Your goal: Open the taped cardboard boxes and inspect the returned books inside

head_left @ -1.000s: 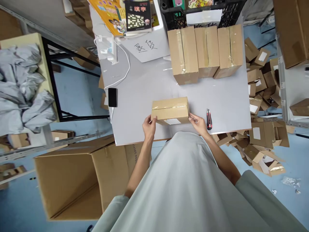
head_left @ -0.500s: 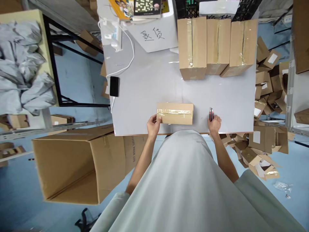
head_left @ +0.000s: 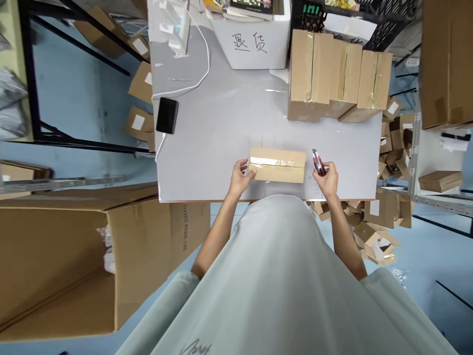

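Observation:
A small taped cardboard box (head_left: 279, 172) lies lengthwise near the front edge of the table (head_left: 221, 128), clear tape running along its top seam. My left hand (head_left: 242, 178) grips its left end, with the thumb on top and the fingertips at the end face. Just off the box's right end, my right hand (head_left: 327, 180) is closed around a red and black box cutter (head_left: 318, 163). The cutter's tip points away from me and slightly left, apart from the box. Whether its blade is out is too small to tell.
Three taped cartons (head_left: 308, 74) stand at the back right beside a white bin (head_left: 254, 44) of books. A black phone (head_left: 167, 115) on a white cable lies at the left. A large open carton (head_left: 140, 256) stands left on the floor; discarded boxes (head_left: 377, 241) pile up right.
The box cutter has tilted left and come closer to the box's right end, my right hand with it. My left hand stays at the box's left end. The whole view has shifted.

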{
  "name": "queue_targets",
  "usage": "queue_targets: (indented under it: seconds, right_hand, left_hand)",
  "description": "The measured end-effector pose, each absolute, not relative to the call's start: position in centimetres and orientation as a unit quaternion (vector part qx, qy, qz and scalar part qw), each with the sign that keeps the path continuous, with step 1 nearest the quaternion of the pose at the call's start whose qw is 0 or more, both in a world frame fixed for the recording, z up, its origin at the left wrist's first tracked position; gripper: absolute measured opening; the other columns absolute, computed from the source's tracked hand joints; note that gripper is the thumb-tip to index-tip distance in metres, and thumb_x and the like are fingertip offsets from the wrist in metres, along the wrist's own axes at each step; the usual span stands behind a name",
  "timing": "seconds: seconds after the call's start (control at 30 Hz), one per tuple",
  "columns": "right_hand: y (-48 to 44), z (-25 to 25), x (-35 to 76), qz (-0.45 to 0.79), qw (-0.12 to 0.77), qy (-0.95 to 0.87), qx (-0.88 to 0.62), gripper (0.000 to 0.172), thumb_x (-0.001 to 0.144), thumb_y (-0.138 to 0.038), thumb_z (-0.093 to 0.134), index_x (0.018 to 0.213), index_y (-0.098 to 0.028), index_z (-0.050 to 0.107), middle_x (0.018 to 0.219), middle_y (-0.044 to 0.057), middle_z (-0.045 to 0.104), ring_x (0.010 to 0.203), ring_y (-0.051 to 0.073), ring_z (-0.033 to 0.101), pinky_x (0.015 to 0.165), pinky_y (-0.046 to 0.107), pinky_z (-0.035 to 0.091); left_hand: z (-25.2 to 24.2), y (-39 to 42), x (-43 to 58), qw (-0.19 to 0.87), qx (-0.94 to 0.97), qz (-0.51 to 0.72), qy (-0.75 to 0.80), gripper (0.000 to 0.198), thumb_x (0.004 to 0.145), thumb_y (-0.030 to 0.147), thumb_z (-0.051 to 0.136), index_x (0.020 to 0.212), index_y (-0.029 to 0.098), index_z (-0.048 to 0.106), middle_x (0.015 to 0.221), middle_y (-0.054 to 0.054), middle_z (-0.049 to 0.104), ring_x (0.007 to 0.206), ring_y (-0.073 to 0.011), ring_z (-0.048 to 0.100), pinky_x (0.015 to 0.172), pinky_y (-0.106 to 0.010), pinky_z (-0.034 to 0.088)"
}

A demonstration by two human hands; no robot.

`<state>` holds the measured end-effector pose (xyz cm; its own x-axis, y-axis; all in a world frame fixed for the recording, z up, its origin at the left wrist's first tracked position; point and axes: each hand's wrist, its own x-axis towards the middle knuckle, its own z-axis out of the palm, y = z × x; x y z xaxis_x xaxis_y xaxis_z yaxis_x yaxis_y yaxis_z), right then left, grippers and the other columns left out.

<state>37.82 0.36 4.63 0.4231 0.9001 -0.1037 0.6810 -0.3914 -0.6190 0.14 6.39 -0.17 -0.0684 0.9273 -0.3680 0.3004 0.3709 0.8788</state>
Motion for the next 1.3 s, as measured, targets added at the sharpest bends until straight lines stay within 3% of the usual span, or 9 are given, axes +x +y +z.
queue_targets:
  seconds: [0.13,0.33,0.47,0.67,0.93,1.3]
  right_hand:
    - [1.6,8.5,33.2,0.22,0.217,-0.628,-0.714,0.034,0.094,-0.036,0.066,0.126,-0.024,0.067,0.118,0.008,0.078,0.1,0.027,0.074,0.086,0.036,0.056]
    - [3.8,11.6,26.7,0.189,0.054,-0.775,-0.6,0.03,0.107,-0.024,0.059,0.135,-0.022,0.069,0.13,0.012,0.075,0.116,0.027,0.072,0.088,0.033,0.056]
    - [4.9,12.8,24.2,0.159,-0.01,-0.803,-0.575,0.033,0.107,-0.02,0.06,0.138,-0.022,0.069,0.133,0.014,0.072,0.115,0.028,0.07,0.09,0.035,0.056]
    - [5.7,13.8,22.2,0.117,-0.059,-0.81,-0.572,0.03,0.11,-0.019,0.055,0.135,-0.024,0.07,0.131,0.013,0.071,0.113,0.027,0.068,0.085,0.034,0.052]
    - [5.6,14.9,20.7,0.071,-0.115,-0.816,-0.563,0.032,0.113,-0.012,0.05,0.136,-0.023,0.068,0.129,0.014,0.072,0.11,0.027,0.066,0.087,0.036,0.049]
    - [6.3,16.7,19.8,0.033,-0.146,-0.866,-0.477,0.042,0.114,-0.007,0.034,0.138,-0.02,0.066,0.132,0.017,0.072,0.118,0.03,0.062,0.092,0.042,0.047]
  left_hand:
    - [-0.4,7.0,-0.1,0.515,0.509,0.315,0.613,0.09,0.082,0.046,0.088,0.162,0.034,0.049,0.171,-0.018,0.047,0.147,-0.0404,0.059,0.121,-0.062,0.049]
    - [0.1,8.1,-0.7,0.54,0.588,0.32,0.51,0.069,0.085,0.056,0.088,0.145,0.028,0.067,0.168,-0.017,0.047,0.169,-0.0407,0.029,0.127,-0.057,0.045]
    - [0.1,8.7,-1.1,0.584,0.58,0.322,0.469,0.078,0.079,0.065,0.091,0.144,0.028,0.068,0.163,-0.016,0.054,0.164,-0.0388,0.039,0.132,-0.055,0.04]
    - [-0.3,9.3,-1.4,0.604,0.586,0.333,0.425,0.079,0.081,0.07,0.088,0.144,0.028,0.066,0.158,-0.016,0.06,0.158,-0.0377,0.049,0.13,-0.053,0.043]
    - [-0.7,9.4,-1.4,0.63,0.572,0.332,0.408,0.087,0.077,0.074,0.09,0.146,0.026,0.066,0.164,-0.018,0.055,0.167,-0.0401,0.036,0.135,-0.057,0.034]
    - [-0.9,9.2,-1.6,0.598,0.603,0.327,0.415,0.087,0.08,0.078,0.087,0.148,0.028,0.066,0.171,-0.019,0.048,0.17,-0.0391,0.03,0.139,-0.06,0.024]
